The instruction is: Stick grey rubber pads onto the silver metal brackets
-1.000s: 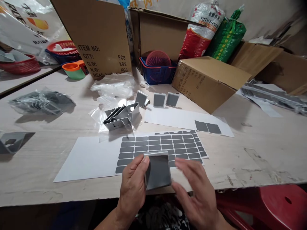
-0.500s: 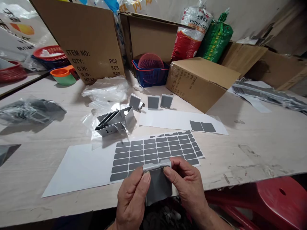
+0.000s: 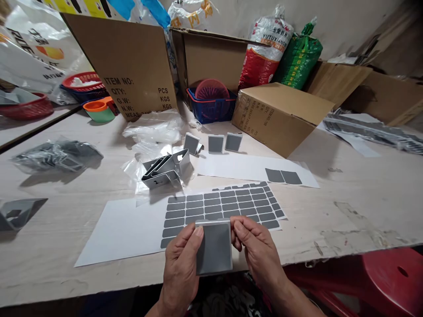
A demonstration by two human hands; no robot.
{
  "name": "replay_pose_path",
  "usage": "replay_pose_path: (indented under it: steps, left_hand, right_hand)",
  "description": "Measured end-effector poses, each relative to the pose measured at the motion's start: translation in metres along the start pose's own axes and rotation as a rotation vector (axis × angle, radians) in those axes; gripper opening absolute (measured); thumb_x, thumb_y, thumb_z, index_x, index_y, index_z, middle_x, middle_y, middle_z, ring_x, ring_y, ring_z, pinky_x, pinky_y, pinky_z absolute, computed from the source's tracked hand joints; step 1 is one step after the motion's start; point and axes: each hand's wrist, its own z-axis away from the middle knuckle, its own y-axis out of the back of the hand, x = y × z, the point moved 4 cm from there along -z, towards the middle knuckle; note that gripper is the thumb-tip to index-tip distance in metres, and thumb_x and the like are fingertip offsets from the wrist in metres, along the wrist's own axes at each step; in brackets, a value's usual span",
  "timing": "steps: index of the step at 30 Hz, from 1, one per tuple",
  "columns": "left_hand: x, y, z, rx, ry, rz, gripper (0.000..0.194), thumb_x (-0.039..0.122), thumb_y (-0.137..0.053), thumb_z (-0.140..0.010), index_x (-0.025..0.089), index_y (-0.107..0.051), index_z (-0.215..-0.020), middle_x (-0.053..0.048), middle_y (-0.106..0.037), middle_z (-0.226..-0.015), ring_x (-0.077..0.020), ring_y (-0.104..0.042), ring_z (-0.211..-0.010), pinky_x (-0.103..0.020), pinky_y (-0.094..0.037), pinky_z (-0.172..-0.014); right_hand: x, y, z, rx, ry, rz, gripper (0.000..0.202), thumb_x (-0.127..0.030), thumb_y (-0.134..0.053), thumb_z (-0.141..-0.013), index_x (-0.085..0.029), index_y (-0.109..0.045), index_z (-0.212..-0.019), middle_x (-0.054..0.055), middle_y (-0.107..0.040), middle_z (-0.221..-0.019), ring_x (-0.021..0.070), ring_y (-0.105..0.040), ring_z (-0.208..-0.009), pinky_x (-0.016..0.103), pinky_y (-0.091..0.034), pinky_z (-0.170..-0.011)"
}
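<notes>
My left hand [image 3: 182,257] grips the left edge of a small metal stand [image 3: 214,248], its thumb on the front near the top. The stand's front is covered by a flat grey pad, and its folded top edge faces away from me. My right hand [image 3: 256,242] is closed in a pinch at the upper right corner, fingertips touching that edge. Behind the hands lies a sheet of grey stickers [image 3: 220,204] on white backing. Three similar padded stands [image 3: 216,144] stand farther back. Bent metal pieces [image 3: 165,169] with cut-outs sit nested on clear plastic.
A white backing strip [image 3: 231,165] carries two grey squares. At left are a bag of grey parts [image 3: 59,156] and another bent piece [image 3: 21,213]. Cardboard boxes [image 3: 284,114] and a blue basket [image 3: 211,108] line the back. A red stool [image 3: 393,281] is at lower right.
The stand has turned so that its pad faces up toward me more squarely. My right thumb has slid off its top edge to the right corner. The whole view has shifted slightly.
</notes>
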Motion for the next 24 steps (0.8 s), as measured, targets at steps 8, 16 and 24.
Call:
replay_pose_path:
  steps: [8,16,24]
  left_hand:
    - [0.003,0.009,0.008,-0.065,-0.210,-0.273,0.016,0.024,-0.060,-0.075,0.017,-0.053,-0.063,0.005,-0.042,-0.057,-0.0081,-0.037,-0.051,-0.019,-0.034,-0.050]
    - [0.015,0.006,0.022,-0.188,-0.481,-0.627,0.018,0.016,-0.053,-0.077,0.017,-0.045,-0.061,0.005,-0.032,-0.057,-0.0082,-0.030,-0.050,-0.021,-0.028,-0.046]
    - [-0.001,0.016,0.011,0.008,-0.209,-0.206,0.020,0.022,-0.063,-0.069,0.017,-0.047,-0.059,0.006,-0.040,-0.054,-0.0072,-0.037,-0.047,-0.019,-0.033,-0.046]
  right_hand:
    - [0.010,-0.017,0.005,0.025,0.003,0.162,0.024,-0.038,-0.061,-0.078,-0.017,-0.053,-0.085,-0.004,-0.041,-0.067,0.0093,-0.035,-0.060,0.022,-0.031,-0.054]
    - [0.017,-0.031,0.004,0.057,-0.047,0.060,0.027,-0.038,-0.067,-0.072,-0.017,-0.053,-0.080,-0.004,-0.044,-0.062,0.0089,-0.038,-0.056,0.021,-0.034,-0.051]
    - [0.016,-0.032,-0.002,0.058,-0.045,0.012,0.030,-0.042,-0.053,-0.083,-0.016,-0.048,-0.068,-0.005,-0.034,-0.058,0.0074,-0.029,-0.052,0.020,-0.026,-0.045]
